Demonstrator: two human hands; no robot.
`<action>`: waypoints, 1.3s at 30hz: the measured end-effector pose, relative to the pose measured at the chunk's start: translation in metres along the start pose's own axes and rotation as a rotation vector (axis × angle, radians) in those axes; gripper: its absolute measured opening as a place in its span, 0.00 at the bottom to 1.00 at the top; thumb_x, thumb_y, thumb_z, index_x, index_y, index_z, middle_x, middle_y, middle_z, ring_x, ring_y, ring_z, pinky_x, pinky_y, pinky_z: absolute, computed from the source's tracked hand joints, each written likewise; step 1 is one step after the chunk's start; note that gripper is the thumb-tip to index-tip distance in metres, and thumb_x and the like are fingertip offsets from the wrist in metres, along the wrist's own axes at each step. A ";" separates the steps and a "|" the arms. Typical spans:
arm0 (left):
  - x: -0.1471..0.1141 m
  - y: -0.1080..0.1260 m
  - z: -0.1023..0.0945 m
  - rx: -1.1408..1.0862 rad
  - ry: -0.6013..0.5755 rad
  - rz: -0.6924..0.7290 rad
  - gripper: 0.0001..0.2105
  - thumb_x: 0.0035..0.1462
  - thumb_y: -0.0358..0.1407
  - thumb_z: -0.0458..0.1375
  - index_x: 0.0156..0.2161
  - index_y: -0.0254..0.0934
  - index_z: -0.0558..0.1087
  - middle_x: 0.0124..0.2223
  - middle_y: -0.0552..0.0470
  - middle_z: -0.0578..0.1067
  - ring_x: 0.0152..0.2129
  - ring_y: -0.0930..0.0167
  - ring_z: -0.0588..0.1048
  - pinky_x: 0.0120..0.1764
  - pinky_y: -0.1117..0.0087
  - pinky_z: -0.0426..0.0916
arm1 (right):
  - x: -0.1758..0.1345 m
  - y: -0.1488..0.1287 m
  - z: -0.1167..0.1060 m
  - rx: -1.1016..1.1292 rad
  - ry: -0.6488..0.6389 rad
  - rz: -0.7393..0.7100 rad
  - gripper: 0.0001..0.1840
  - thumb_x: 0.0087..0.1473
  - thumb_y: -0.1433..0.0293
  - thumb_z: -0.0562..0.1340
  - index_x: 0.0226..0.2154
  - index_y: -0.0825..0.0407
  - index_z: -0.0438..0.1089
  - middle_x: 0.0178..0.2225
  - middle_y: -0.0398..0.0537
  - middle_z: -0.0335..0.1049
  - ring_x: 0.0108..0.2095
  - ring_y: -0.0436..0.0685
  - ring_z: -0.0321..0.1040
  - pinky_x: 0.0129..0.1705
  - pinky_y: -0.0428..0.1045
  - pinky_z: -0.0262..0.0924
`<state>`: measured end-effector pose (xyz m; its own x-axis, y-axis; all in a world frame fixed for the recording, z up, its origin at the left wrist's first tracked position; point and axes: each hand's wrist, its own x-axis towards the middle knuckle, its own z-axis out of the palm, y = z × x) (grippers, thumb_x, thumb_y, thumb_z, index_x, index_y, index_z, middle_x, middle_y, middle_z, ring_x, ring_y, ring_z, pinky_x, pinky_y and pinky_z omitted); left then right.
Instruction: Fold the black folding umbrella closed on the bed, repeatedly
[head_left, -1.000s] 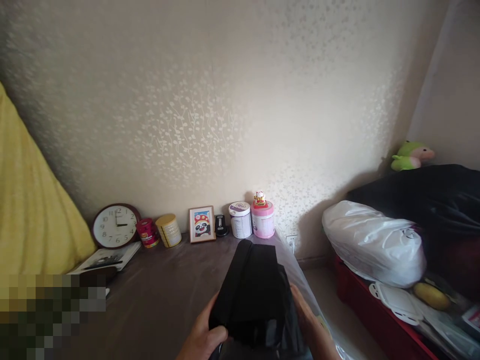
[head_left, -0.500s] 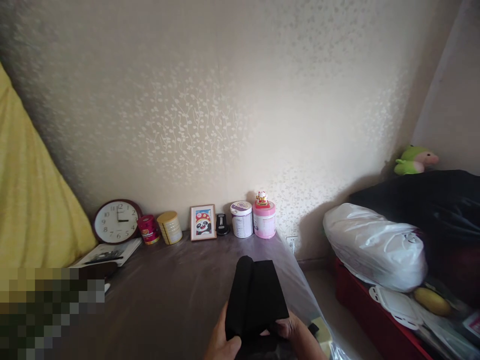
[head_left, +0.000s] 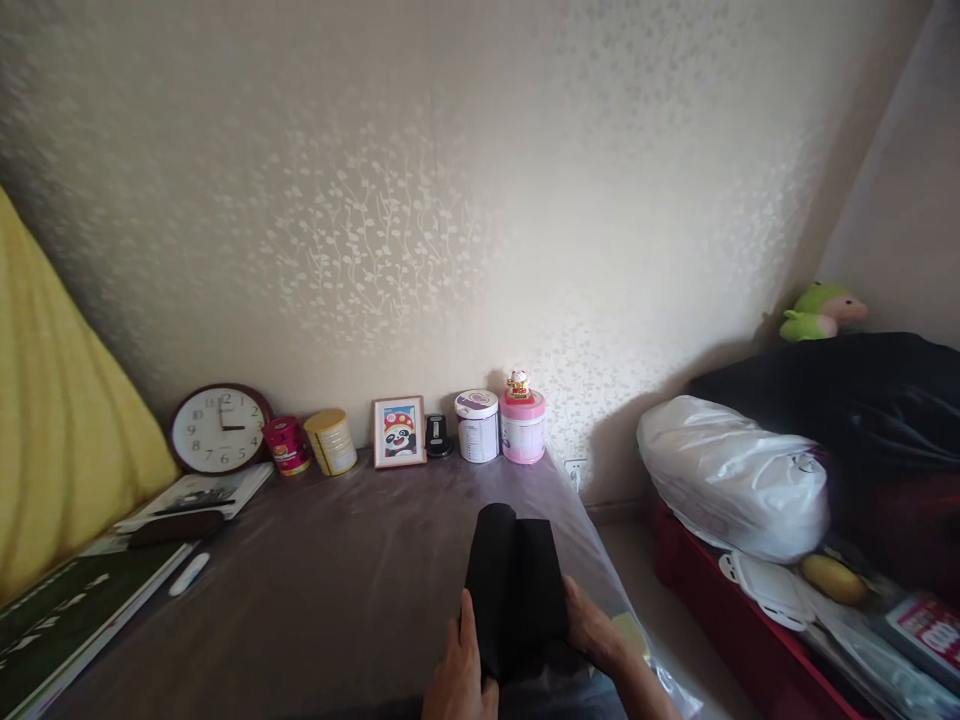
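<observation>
A plain black object (head_left: 516,590), with a rounded roll along its left side and a flatter part at the right, is held over the near right of the table. Its exact kind does not show. My left hand (head_left: 463,665) grips the lower left edge, fingers along the side and thumb at the bottom. On the opposite side, my right hand (head_left: 592,625) holds the lower right edge, with some fingers hidden behind it. The dark table (head_left: 337,570) lies beneath both hands.
Along the wall stand a clock (head_left: 221,430), a red can (head_left: 286,446), a yellow can (head_left: 330,443), a panda picture (head_left: 399,433) and two tubs (head_left: 478,428). Left lie a green book (head_left: 82,620) and a white object (head_left: 189,575). A red container (head_left: 720,590) with bags stands right.
The black object has tilted, its flat part now narrower beside the roll. My right hand has moved up its right side. The view has shifted slightly, showing the green book.
</observation>
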<state>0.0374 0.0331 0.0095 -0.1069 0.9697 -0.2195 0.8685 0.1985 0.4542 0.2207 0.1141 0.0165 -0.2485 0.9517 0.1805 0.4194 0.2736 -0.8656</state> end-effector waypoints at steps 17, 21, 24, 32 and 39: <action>-0.002 0.000 0.004 -0.001 0.014 0.022 0.39 0.49 0.24 0.46 0.61 0.34 0.26 0.64 0.36 0.46 0.40 0.69 0.73 0.37 0.73 0.65 | 0.027 -0.013 -0.012 -0.263 0.234 0.101 0.19 0.51 0.55 0.53 0.27 0.50 0.70 0.21 0.45 0.70 0.24 0.56 0.67 0.28 0.48 0.55; -0.002 0.001 0.003 -0.008 0.001 0.015 0.40 0.48 0.24 0.46 0.61 0.34 0.27 0.64 0.35 0.44 0.40 0.68 0.74 0.37 0.72 0.65 | 0.038 -0.021 -0.007 -0.222 0.230 0.108 0.12 0.46 0.63 0.56 0.27 0.52 0.71 0.20 0.44 0.69 0.24 0.56 0.66 0.27 0.47 0.56; -0.002 0.002 0.002 -0.013 -0.006 0.018 0.40 0.47 0.24 0.47 0.61 0.31 0.27 0.64 0.33 0.46 0.40 0.65 0.74 0.37 0.69 0.66 | 0.048 -0.030 0.004 -0.053 0.137 0.121 0.13 0.46 0.63 0.55 0.29 0.52 0.70 0.18 0.40 0.66 0.21 0.52 0.63 0.21 0.45 0.53; -0.004 0.006 -0.001 -0.009 0.003 -0.001 0.40 0.45 0.22 0.49 0.62 0.30 0.34 0.64 0.34 0.43 0.43 0.67 0.73 0.42 0.72 0.65 | 0.070 -0.042 0.059 0.005 0.121 0.092 0.14 0.47 0.65 0.56 0.35 0.56 0.70 0.19 0.40 0.65 0.22 0.51 0.62 0.23 0.44 0.52; -0.002 0.003 -0.001 0.024 0.024 -0.004 0.33 0.43 0.22 0.49 0.58 0.28 0.53 0.63 0.39 0.51 0.51 0.66 0.66 0.48 0.72 0.62 | 0.072 -0.045 0.075 -0.186 0.069 0.083 0.10 0.49 0.68 0.56 0.34 0.53 0.69 0.22 0.43 0.72 0.26 0.54 0.68 0.27 0.45 0.54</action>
<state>0.0397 0.0317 0.0117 -0.1215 0.9722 -0.1999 0.8794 0.1989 0.4326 0.1184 0.1593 0.0336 -0.1485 0.9775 0.1498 0.5918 0.2092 -0.7785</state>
